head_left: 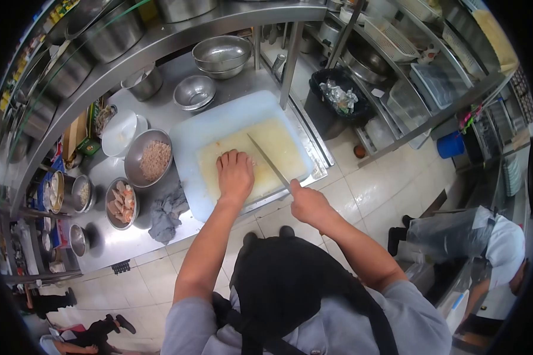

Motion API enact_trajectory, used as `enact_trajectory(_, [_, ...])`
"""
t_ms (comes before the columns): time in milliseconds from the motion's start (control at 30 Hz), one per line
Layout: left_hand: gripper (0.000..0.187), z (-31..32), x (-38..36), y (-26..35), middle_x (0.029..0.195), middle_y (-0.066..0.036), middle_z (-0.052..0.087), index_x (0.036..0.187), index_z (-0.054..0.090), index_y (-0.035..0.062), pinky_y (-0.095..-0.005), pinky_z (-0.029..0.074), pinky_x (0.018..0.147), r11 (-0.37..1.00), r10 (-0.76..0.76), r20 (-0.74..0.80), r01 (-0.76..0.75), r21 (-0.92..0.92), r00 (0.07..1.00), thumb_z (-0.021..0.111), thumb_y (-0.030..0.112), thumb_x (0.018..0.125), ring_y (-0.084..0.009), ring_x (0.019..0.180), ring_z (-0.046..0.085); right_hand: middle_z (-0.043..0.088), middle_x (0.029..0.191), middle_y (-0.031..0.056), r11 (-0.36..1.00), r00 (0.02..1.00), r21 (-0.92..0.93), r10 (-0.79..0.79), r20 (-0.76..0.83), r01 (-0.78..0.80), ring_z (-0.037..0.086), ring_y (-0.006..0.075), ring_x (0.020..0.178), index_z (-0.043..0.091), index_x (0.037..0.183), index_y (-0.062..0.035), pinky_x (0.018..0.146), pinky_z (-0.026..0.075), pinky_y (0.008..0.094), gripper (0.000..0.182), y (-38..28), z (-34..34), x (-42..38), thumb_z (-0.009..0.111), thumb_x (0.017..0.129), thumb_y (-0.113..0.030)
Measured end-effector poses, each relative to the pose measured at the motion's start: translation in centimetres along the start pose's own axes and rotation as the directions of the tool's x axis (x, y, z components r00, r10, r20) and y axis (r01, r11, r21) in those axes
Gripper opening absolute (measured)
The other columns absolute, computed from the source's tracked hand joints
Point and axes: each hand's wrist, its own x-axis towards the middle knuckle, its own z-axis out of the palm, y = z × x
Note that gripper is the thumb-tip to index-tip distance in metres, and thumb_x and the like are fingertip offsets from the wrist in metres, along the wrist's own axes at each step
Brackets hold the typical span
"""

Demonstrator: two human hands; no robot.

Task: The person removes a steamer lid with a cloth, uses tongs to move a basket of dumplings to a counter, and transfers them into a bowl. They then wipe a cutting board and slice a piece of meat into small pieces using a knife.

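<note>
My right hand [311,205] is wrapped round the handle of a long kitchen knife [266,156]. Its blade slants up and to the left over the yellowed cutting board [281,137]. On the same board rests my left hand [236,176], its fingers bent and close together, left of the blade. A few small pale bits show at its fingertips; what lies under the fingers is hidden. To the left of the board stand a metal bowl of minced pinkish food [154,161] and a metal bowl of larger meat pieces [122,204].
A grey cloth [166,214] lies by the board's left edge. Metal bowls [221,54] and a white bowl [119,135] stand further back. A bin [337,97] is at the right, near shelving. A person in a white cap [506,248] is at far right.
</note>
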Motion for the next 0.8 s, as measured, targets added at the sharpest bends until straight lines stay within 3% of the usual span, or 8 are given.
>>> enact_trajectory(100, [0.019,-0.1,-0.1,-0.1,0.113,-0.016,0.059,0.106,0.063,0.0037,-0.0508,0.037,0.103,0.998,0.055,-0.062,-0.057,-0.033,0.997,0.059,0.02,0.096,-0.0353,0.11,0.051,0.068,0.083,0.0268,1.0,1.0,0.0,-0.024,-0.018,0.024,0.068,0.0458,0.084,0.047,0.112,0.0057,0.076,0.053,0.0551,0.03,-0.4,0.0,-0.5,0.05,0.083,0.001])
enact_trajectory(233, [0.02,-0.3,0.3,-0.2,0.117,-0.015,0.06,0.106,0.063,0.0021,-0.0513,0.037,0.105,0.998,0.007,-0.004,-0.008,-0.061,1.0,0.06,0.018,0.094,-0.0361,0.115,0.051,0.068,0.081,0.0262,0.998,0.997,-0.028,-0.057,-0.047,0.056,0.069,0.0448,0.079,0.047,0.113,0.007,0.073,0.054,0.054,0.031,-1.0,0.0,-0.9,0.052,0.082,0.002])
enact_trajectory(300, [0.021,-0.6,0.7,-0.7,0.121,-0.016,0.061,0.109,0.063,0.0001,-0.0511,0.041,0.103,0.984,0.073,-0.121,-0.091,-0.153,0.99,0.062,0.014,0.092,-0.0373,0.117,0.053,0.068,0.082,0.0266,0.998,0.998,-0.023,-0.053,-0.044,0.052,0.069,0.0449,0.079,0.047,0.112,0.0072,0.072,0.054,0.054,0.031,-0.7,0.7,-0.5,0.052,0.082,0.003])
enact_trajectory(333, [0.021,-0.7,0.8,-0.9,0.121,-0.016,0.061,0.109,0.063,0.0001,-0.0511,0.041,0.103,0.982,0.082,-0.111,-0.099,-0.16,0.99,0.062,0.014,0.092,-0.0373,0.117,0.053,0.068,0.082,0.0271,0.999,0.998,-0.021,-0.051,-0.039,0.051,0.069,0.045,0.079,0.047,0.112,0.0074,0.072,0.054,0.054,0.032,-0.5,1.0,-0.5,0.053,0.081,0.003])
enact_trajectory(400, [0.019,-0.9,1.1,-1.7,0.119,-0.018,0.064,0.106,0.065,-0.0001,-0.0479,0.048,0.098,0.935,0.1,-0.006,-0.096,-0.341,0.995,0.064,0.011,0.09,-0.0377,0.113,0.058,0.068,0.083,0.0273,0.999,0.998,-0.007,-0.045,-0.047,0.045,0.069,0.0453,0.079,0.047,0.112,0.0076,0.072,0.054,0.054,0.032,-0.8,0.5,-0.9,0.053,0.081,0.004])
enact_trajectory(500, [0.014,-1.2,1.5,-2.5,0.112,-0.016,0.067,0.099,0.068,0.0009,-0.044,0.052,0.092,0.919,0.176,0.087,-0.132,-0.371,0.981,0.066,0.01,0.089,-0.0367,0.105,0.063,0.068,0.085,0.0278,0.999,0.998,0.017,-0.035,-0.053,0.036,0.069,0.0456,0.079,0.047,0.111,0.0076,0.073,0.054,0.0541,0.033,-1.8,0.3,-1.7,0.054,0.079,0.005])
enact_trajectory(700, [0.008,-1.3,1.6,-1.9,0.101,-0.014,0.069,0.092,0.068,0.0018,-0.0434,0.054,0.087,0.9,0.181,-0.051,-0.186,-0.394,0.982,0.068,0.008,0.087,-0.0347,0.1,0.064,0.068,0.088,0.0274,0.999,0.998,0.03,0.036,-0.059,-0.035,0.069,0.0451,0.084,0.047,0.11,0.0062,0.073,0.054,0.0539,0.033,-3.8,1.4,-1.9,0.056,0.078,0.006])
enact_trajectory(800, [0.007,-1.1,2.1,-2.9,0.1,-0.013,0.07,0.092,0.069,0.0022,-0.0428,0.054,0.085,0.873,0.254,-0.003,-0.231,-0.429,0.967,0.068,0.007,0.087,-0.0342,0.099,0.065,0.068,0.088,0.0262,0.997,0.995,0.039,0.072,-0.076,-0.069,0.069,0.0446,0.084,0.047,0.109,0.0055,0.073,0.054,0.0537,0.032,-4.9,2.4,-2.0,0.056,0.078,0.006])
